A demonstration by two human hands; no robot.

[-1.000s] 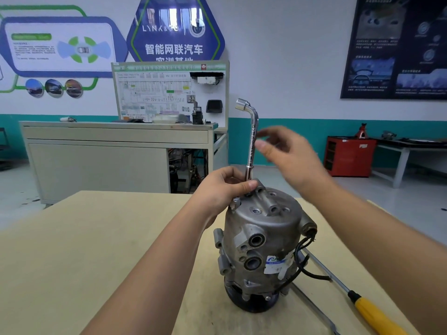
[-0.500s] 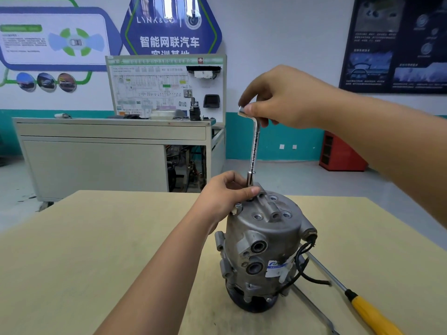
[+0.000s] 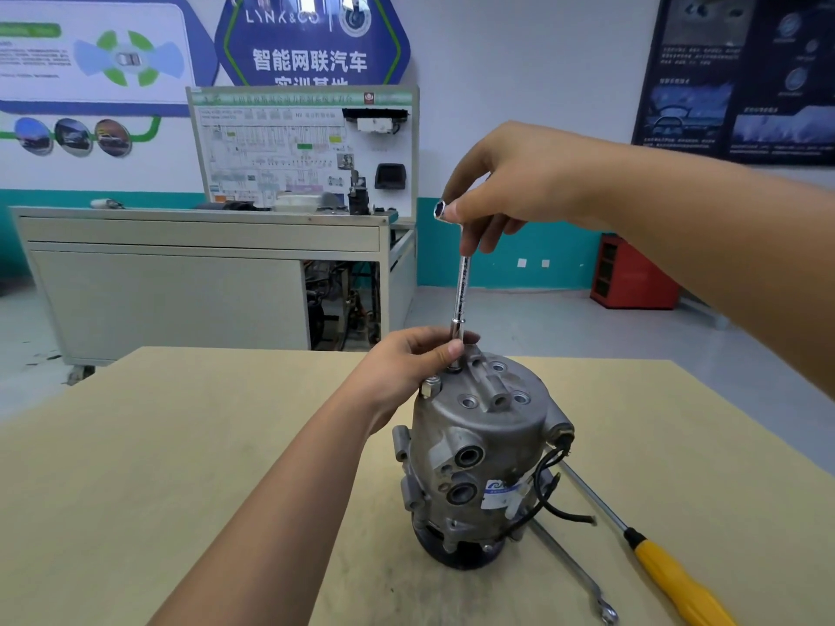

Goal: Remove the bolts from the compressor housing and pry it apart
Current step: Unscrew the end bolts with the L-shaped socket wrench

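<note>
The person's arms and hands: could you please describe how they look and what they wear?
The left hand and right hand are bare: no gloves, rings or watch show. The left forearm and right forearm are uncovered to the picture's edge; no sleeve shows.

Item count: one compressor [image 3: 479, 463]; one L-shaped socket wrench [image 3: 462, 300]; one raised bolt [image 3: 431, 385]; one yellow-handled screwdriver [image 3: 668, 576]; one spanner [image 3: 570, 567]; one table [image 3: 180, 445]; two hands, left hand [image 3: 406, 368] and right hand [image 3: 510, 178].

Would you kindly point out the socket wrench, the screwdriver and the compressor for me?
socket wrench [image 3: 461, 295], head view, upright shaft
screwdriver [image 3: 674, 579], head view, yellow handle
compressor [image 3: 494, 429], head view, housing side
</note>
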